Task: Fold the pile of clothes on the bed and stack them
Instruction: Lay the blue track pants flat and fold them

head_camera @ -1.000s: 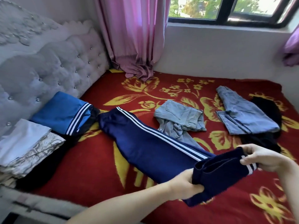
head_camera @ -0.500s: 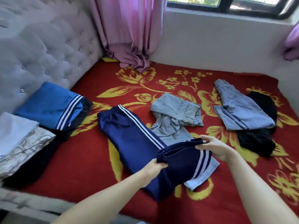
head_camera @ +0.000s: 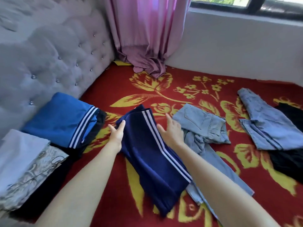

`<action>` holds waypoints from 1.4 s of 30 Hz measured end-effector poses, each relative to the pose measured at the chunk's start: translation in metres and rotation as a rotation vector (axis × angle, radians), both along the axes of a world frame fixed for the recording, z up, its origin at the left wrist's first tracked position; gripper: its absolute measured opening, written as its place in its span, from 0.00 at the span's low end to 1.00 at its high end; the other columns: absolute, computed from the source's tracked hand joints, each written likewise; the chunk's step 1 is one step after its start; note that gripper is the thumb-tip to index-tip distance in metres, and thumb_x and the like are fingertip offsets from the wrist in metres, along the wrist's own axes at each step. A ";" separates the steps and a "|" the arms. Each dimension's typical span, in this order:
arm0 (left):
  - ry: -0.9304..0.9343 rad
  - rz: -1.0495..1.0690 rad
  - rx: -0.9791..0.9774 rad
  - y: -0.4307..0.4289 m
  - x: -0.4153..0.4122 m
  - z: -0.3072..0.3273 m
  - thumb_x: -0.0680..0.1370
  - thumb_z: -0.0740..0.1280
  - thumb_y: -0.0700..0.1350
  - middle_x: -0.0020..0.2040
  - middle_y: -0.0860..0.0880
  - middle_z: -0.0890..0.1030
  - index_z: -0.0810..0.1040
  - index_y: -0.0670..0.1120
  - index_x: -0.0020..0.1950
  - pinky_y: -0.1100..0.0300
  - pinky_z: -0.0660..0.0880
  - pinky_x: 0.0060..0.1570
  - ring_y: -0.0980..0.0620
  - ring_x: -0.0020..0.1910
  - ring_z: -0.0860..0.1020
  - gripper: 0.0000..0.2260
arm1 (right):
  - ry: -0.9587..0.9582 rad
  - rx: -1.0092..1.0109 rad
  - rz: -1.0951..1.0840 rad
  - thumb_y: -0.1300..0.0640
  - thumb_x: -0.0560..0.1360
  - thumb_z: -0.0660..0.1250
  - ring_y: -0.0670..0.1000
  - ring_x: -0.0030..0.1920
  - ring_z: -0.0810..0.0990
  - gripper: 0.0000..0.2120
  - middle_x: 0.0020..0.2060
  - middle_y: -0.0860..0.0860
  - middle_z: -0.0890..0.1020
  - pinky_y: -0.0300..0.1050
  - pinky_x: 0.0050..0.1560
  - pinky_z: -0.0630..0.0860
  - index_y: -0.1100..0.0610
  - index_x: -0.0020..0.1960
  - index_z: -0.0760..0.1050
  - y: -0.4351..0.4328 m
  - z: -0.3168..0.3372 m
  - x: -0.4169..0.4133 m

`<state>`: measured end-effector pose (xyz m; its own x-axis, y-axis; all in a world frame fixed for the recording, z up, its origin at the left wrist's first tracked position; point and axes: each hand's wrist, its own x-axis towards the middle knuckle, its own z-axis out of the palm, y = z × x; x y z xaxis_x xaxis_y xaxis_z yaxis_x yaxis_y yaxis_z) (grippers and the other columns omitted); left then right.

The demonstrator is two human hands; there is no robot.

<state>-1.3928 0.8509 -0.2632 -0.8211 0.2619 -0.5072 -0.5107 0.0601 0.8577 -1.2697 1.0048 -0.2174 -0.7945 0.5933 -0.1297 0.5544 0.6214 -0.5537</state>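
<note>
Navy track pants (head_camera: 147, 153) now doubled, long axis far-left to near-right; left hand (head_camera: 116, 134), right hand (head_camera: 172, 131) spread flat.

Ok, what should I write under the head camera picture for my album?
The left hand and right hand press folded navy pants flat on the red bed, jeans beside them.

We find the bed (head_camera: 118, 86) spread in red with yellow flowers. Lying on it are navy striped trousers (head_camera: 147, 154), folded, at centre, with crumpled light jeans (head_camera: 201, 122) touching their right side. Folded jeans (head_camera: 265, 128) lie over a black garment (head_camera: 288, 161) far right. A blue striped garment (head_camera: 62, 118) and pale folded cloths (head_camera: 21, 154) are at left.
</note>
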 end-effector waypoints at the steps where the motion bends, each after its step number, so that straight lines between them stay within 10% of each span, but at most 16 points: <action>1: 0.034 -0.057 -0.139 -0.011 -0.004 -0.009 0.78 0.64 0.52 0.77 0.49 0.51 0.37 0.50 0.76 0.51 0.54 0.72 0.48 0.75 0.56 0.39 | -0.066 -0.028 0.001 0.45 0.79 0.56 0.56 0.69 0.61 0.29 0.69 0.54 0.67 0.53 0.65 0.62 0.52 0.76 0.52 -0.008 -0.019 0.012; 9: -0.113 -0.450 -0.614 -0.107 0.074 -0.097 0.78 0.64 0.51 0.77 0.42 0.53 0.47 0.46 0.77 0.53 0.53 0.72 0.46 0.75 0.54 0.34 | -0.770 -0.374 -0.250 0.45 0.77 0.57 0.58 0.68 0.66 0.29 0.68 0.58 0.67 0.48 0.64 0.66 0.56 0.74 0.55 -0.038 -0.184 0.149; 19: -0.184 -0.488 -0.710 -0.102 0.126 -0.134 0.80 0.60 0.49 0.75 0.42 0.59 0.53 0.45 0.76 0.54 0.56 0.72 0.47 0.74 0.59 0.28 | -0.287 -0.891 -0.951 0.58 0.72 0.68 0.61 0.60 0.74 0.30 0.62 0.61 0.73 0.51 0.57 0.71 0.68 0.69 0.62 -0.024 -0.252 0.138; 32: -0.217 -0.407 -0.727 -0.107 0.136 -0.139 0.81 0.57 0.49 0.69 0.43 0.68 0.58 0.46 0.75 0.51 0.68 0.62 0.47 0.56 0.74 0.23 | -0.023 -0.995 -1.095 0.68 0.70 0.67 0.55 0.43 0.76 0.11 0.51 0.61 0.80 0.47 0.44 0.71 0.66 0.53 0.74 -0.027 -0.261 0.132; 39: -0.205 -0.491 -0.671 -0.076 0.144 -0.134 0.80 0.59 0.50 0.69 0.43 0.69 0.59 0.46 0.74 0.50 0.68 0.65 0.45 0.62 0.73 0.23 | 0.121 -0.892 -1.023 0.70 0.68 0.65 0.59 0.48 0.78 0.16 0.51 0.60 0.79 0.57 0.54 0.76 0.59 0.54 0.71 0.002 -0.209 0.208; 42: -0.178 -0.566 -0.632 -0.056 0.148 -0.135 0.80 0.59 0.51 0.71 0.43 0.67 0.59 0.45 0.74 0.47 0.65 0.68 0.43 0.67 0.69 0.24 | 0.047 -0.807 -1.065 0.74 0.70 0.63 0.57 0.42 0.76 0.18 0.48 0.59 0.78 0.46 0.43 0.76 0.59 0.56 0.71 0.019 -0.180 0.272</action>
